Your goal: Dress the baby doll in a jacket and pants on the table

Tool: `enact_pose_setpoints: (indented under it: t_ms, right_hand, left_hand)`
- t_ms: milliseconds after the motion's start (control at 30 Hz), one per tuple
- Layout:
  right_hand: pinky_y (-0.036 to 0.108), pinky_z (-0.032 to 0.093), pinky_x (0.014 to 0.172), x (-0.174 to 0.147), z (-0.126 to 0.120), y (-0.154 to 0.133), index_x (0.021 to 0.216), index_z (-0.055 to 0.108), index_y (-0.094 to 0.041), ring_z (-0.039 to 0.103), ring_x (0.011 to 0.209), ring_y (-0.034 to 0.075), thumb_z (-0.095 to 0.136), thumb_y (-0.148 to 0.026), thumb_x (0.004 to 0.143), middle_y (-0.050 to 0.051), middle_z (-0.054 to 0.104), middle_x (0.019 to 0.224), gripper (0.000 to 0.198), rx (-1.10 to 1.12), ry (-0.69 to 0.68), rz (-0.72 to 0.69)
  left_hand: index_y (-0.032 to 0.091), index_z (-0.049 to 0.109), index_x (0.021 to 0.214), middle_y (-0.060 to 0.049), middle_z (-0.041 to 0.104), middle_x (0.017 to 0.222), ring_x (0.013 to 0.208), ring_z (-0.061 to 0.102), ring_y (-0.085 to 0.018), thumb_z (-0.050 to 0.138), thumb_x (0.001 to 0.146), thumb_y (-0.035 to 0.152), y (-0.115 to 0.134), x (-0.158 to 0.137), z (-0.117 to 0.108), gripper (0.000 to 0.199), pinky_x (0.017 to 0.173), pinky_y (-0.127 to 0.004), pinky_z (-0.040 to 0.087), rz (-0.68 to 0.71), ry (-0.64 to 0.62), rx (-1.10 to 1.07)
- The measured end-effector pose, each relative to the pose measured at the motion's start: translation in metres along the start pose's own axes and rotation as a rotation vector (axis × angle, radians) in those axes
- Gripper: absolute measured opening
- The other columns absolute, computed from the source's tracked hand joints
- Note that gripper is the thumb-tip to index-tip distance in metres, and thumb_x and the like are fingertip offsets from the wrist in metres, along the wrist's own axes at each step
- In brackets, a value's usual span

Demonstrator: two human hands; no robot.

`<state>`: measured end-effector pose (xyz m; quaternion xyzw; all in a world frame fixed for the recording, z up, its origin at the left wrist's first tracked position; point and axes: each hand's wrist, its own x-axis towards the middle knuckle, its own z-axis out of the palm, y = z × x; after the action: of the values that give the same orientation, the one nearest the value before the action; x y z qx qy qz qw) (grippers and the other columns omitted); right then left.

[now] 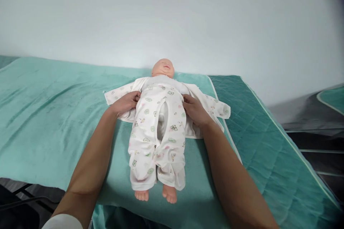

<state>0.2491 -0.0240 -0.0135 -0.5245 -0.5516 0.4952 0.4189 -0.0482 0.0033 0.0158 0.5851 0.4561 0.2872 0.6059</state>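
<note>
A baby doll point(163, 68) lies on its back, its head toward the wall and its bare feet toward me. It wears white printed split-crotch pants point(172, 128), pulled high over the torso. Beneath it a matching printed baby shirt point(197, 94) is spread wide, sleeves out to both sides. My left hand point(126, 103) is closed at the left side of the pants' upper part, fingertips partly hidden by the cloth. On the opposite side my right hand point(195, 109) pinches the pants' edge, its fingers partly tucked out of sight.
A light green sheet point(53, 114) covers the bed, with some wrinkles at left. At right a darker quilted mat point(268, 143) shows. A white wall point(172, 18) stands behind the bed. Dark slats point(317, 154) lie beyond the right edge.
</note>
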Motion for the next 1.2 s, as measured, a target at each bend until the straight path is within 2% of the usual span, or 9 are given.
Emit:
enact_pose_setpoints:
  t_ms: [133,267,433,567,700,833,1033,1200]
  right_hand:
    - [0.026,0.045,0.061,-0.001,-0.002,-0.002,0.081,0.058,-0.022,0.056,0.066,0.013,0.068,-0.032,0.07,-0.003,0.062,0.073,0.018,0.194,-0.057,0.055]
    - [0.03,0.05,0.067,-0.003,-0.004,-0.004,0.083,0.06,-0.022,0.063,0.076,0.017,0.077,-0.037,0.067,0.0,0.07,0.083,0.028,0.155,-0.075,0.029]
    - [0.031,0.054,0.074,-0.008,-0.007,-0.01,0.094,0.066,-0.021,0.068,0.087,0.019,0.083,-0.032,0.066,0.003,0.074,0.097,0.035,0.232,-0.178,0.023]
    - [0.03,0.053,0.072,-0.008,-0.008,-0.009,0.09,0.065,-0.022,0.067,0.081,0.018,0.083,-0.033,0.067,0.001,0.074,0.091,0.031,0.195,-0.14,0.044]
    - [0.032,0.052,0.07,-0.002,-0.005,-0.003,0.086,0.065,-0.022,0.065,0.076,0.019,0.081,-0.037,0.067,0.001,0.072,0.082,0.029,0.074,-0.058,0.053]
    - [0.035,0.054,0.072,0.003,0.003,-0.001,0.096,0.068,-0.021,0.067,0.082,0.023,0.08,-0.038,0.065,0.004,0.075,0.091,0.037,0.015,0.052,0.067]
    - [0.037,0.054,0.08,0.005,0.002,-0.004,0.102,0.072,-0.021,0.067,0.088,0.023,0.076,-0.036,0.071,0.003,0.076,0.097,0.035,-0.012,-0.09,-0.037]
    - [0.039,0.054,0.084,0.005,0.001,-0.001,0.107,0.073,-0.022,0.067,0.091,0.024,0.075,-0.036,0.072,0.003,0.076,0.098,0.037,0.027,-0.085,-0.086]
  left_hand:
    - [0.018,0.06,0.092,-0.001,0.067,0.084,0.073,0.059,-0.014,0.068,0.061,0.011,0.004,-0.001,0.003,0.033,0.064,-0.025,0.045,-0.002,0.041,0.041]
    - [0.017,0.063,0.094,-0.003,0.069,0.087,0.078,0.061,-0.017,0.069,0.063,0.014,0.007,-0.002,0.005,0.031,0.066,-0.026,0.046,-0.009,0.067,0.083]
    - [0.017,0.068,0.093,-0.005,0.071,0.089,0.086,0.063,-0.021,0.067,0.066,0.016,0.011,-0.004,0.004,0.027,0.071,-0.028,0.048,-0.007,0.077,0.186]
    - [0.017,0.071,0.092,-0.006,0.072,0.09,0.088,0.064,-0.022,0.066,0.068,0.018,0.008,-0.004,0.003,0.025,0.073,-0.029,0.049,0.018,0.038,0.164]
    - [0.017,0.071,0.097,-0.006,0.072,0.089,0.084,0.065,-0.021,0.067,0.066,0.015,-0.001,0.001,0.008,0.031,0.075,-0.03,0.051,0.042,0.048,0.021]
    - [0.016,0.07,0.1,-0.006,0.073,0.087,0.083,0.066,-0.021,0.071,0.066,0.016,-0.004,0.005,0.018,0.034,0.077,-0.032,0.053,0.043,0.074,-0.098]
    - [0.017,0.073,0.097,-0.007,0.075,0.089,0.096,0.067,-0.026,0.078,0.067,0.029,0.0,0.004,0.026,0.033,0.084,-0.035,0.054,0.041,0.088,-0.084]
    - [0.017,0.074,0.094,-0.005,0.073,0.078,0.09,0.068,-0.027,0.08,0.066,0.031,0.003,0.0,0.029,0.031,0.079,-0.035,0.055,0.029,0.107,-0.048]
